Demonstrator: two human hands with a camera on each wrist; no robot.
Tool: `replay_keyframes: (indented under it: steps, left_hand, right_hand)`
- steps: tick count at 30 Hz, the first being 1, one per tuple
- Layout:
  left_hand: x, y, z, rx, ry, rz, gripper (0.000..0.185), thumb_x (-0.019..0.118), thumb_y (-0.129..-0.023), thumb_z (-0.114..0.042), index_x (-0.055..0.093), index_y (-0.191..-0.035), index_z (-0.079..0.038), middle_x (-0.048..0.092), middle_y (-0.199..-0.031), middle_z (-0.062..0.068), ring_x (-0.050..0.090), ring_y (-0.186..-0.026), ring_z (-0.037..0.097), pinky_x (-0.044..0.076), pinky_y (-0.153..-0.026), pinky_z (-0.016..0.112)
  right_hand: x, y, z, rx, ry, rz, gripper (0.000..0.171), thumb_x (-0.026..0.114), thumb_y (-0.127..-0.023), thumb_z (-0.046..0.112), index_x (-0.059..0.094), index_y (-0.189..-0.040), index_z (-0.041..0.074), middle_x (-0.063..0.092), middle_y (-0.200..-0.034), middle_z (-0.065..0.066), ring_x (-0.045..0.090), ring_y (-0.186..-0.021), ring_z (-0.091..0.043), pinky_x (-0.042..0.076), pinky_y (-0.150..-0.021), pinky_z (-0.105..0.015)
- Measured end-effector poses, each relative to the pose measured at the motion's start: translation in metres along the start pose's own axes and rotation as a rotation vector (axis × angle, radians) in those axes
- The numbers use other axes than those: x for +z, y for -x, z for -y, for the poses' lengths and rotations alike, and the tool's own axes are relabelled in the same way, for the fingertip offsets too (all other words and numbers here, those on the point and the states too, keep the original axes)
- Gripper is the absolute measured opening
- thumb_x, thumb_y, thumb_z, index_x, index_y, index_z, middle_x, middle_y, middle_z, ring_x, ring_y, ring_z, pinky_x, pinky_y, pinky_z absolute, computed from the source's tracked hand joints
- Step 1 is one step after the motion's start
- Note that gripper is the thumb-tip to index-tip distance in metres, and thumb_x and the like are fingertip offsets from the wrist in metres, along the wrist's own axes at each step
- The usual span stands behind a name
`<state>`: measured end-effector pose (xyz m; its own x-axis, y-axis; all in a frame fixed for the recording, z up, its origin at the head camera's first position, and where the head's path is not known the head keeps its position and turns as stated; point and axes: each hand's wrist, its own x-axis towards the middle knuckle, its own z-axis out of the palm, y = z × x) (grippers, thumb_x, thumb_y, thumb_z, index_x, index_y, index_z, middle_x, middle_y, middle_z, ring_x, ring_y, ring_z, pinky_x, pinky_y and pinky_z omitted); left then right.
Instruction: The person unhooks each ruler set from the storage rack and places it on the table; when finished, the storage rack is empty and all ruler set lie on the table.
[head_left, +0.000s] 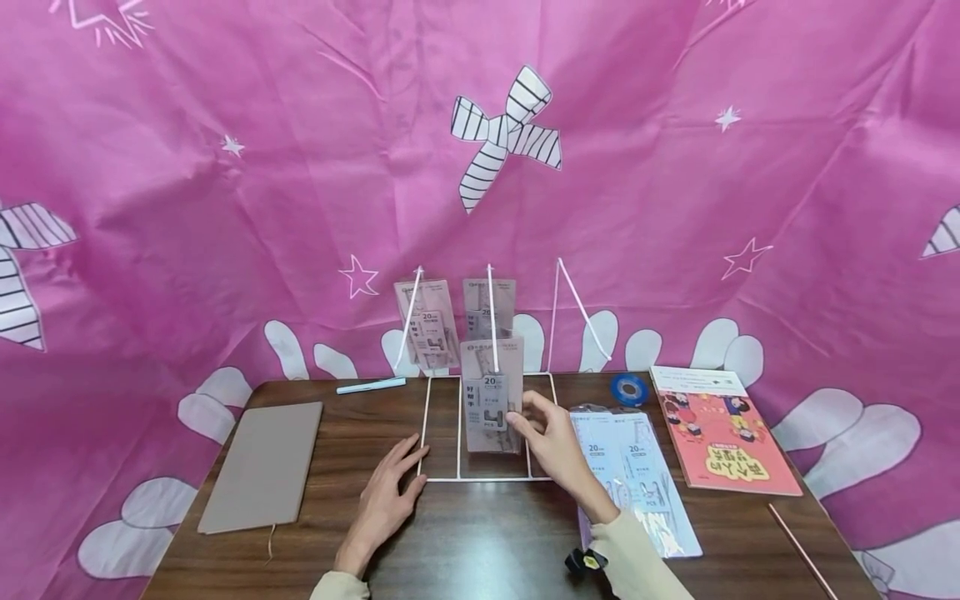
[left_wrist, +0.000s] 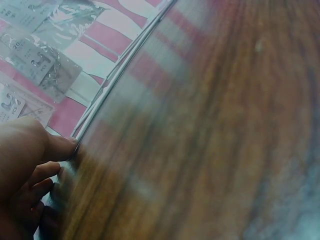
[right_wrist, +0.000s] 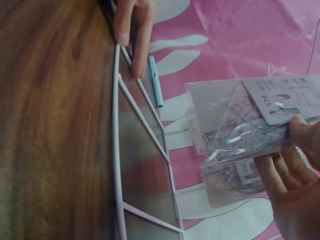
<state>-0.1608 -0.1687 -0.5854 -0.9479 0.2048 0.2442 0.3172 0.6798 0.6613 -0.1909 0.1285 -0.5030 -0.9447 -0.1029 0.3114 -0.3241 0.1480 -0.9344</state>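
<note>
A white wire rack stands on the table with three prongs at its top. My right hand pinches a clear plastic packet printed "20", thumb on its front face and fingers behind. The packet hangs upright at the front end of the middle prong; whether the prong passes through it, I cannot tell. Behind it another packet hangs, and further packets hang on the left prong. The right prong carries nothing. My left hand rests at the rack's front left corner, thumb and fingertips touching the wire.
More packets lie flat right of the rack, near blue tape and a red book. A rose-coloured stick lies at the right edge. Leftward are a grey notebook and a light-blue pen. Pink cloth hangs behind.
</note>
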Motion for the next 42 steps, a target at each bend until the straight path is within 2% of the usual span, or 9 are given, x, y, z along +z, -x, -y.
replay_keyframes:
  steps: [6, 16, 21, 27, 35, 42]
  left_hand:
    - [0.0, 0.001, 0.0, -0.014, 0.005, 0.003, 0.044, 0.074, -0.097, -0.012, 0.067, -0.141, -0.011, 0.052, -0.158, 0.007, 0.042, -0.149, 0.037, 0.04, -0.11, 0.067]
    - [0.002, 0.001, 0.0, -0.017, 0.008, 0.01, 0.045, 0.074, -0.097, -0.013, 0.067, -0.141, -0.011, 0.051, -0.159, 0.007, 0.04, -0.15, 0.036, 0.038, -0.113, 0.065]
    - [0.002, 0.0, -0.001, 0.01, 0.0, -0.011, 0.044, 0.075, -0.096, -0.011, 0.068, -0.14, -0.01, 0.052, -0.157, 0.009, 0.043, -0.148, 0.039, 0.04, -0.11, 0.067]
    - [0.0, -0.001, -0.001, 0.05, -0.014, -0.025, 0.045, 0.076, -0.094, -0.008, 0.068, -0.138, -0.007, 0.054, -0.155, 0.012, 0.045, -0.146, 0.04, 0.041, -0.11, 0.064]
    - [-0.002, -0.001, -0.001, 0.04, -0.016, -0.014, 0.046, 0.076, -0.094, -0.008, 0.068, -0.139, -0.007, 0.053, -0.156, 0.011, 0.045, -0.146, 0.039, 0.041, -0.111, 0.063]
    - [0.0, 0.0, 0.0, 0.027, -0.012, -0.012, 0.045, 0.075, -0.094, -0.009, 0.068, -0.139, -0.008, 0.053, -0.156, 0.01, 0.044, -0.147, 0.039, 0.041, -0.111, 0.064]
  right_hand:
    - [-0.003, 0.014, 0.011, 0.033, -0.018, 0.03, 0.013, 0.071, -0.1, 0.011, 0.07, -0.11, 0.003, 0.077, -0.098, -0.014, 0.077, -0.085, -0.019, 0.063, -0.074, -0.035]
    - [-0.008, 0.033, 0.019, 0.068, -0.025, 0.074, 0.017, 0.069, -0.101, 0.014, 0.069, -0.114, 0.003, 0.077, -0.1, -0.015, 0.078, -0.088, -0.022, 0.063, -0.078, -0.035]
    - [-0.01, 0.043, 0.023, 0.063, -0.026, 0.075, 0.014, 0.071, -0.1, 0.014, 0.07, -0.111, 0.007, 0.078, -0.099, -0.01, 0.077, -0.086, -0.02, 0.063, -0.077, -0.035]
    - [-0.01, 0.053, 0.028, 0.017, -0.023, 0.086, 0.012, 0.072, -0.099, 0.011, 0.071, -0.11, 0.008, 0.079, -0.098, -0.006, 0.076, -0.085, -0.018, 0.063, -0.075, -0.035]
    - [-0.011, 0.064, 0.035, -0.004, -0.023, 0.092, 0.009, 0.071, -0.099, 0.01, 0.07, -0.108, 0.009, 0.077, -0.097, -0.005, 0.073, -0.084, -0.015, 0.062, -0.074, -0.032]
    - [-0.014, 0.072, 0.04, 0.025, -0.038, 0.134, 0.01, 0.071, -0.099, 0.01, 0.07, -0.109, 0.007, 0.077, -0.099, -0.006, 0.073, -0.088, -0.014, 0.063, -0.079, -0.033]
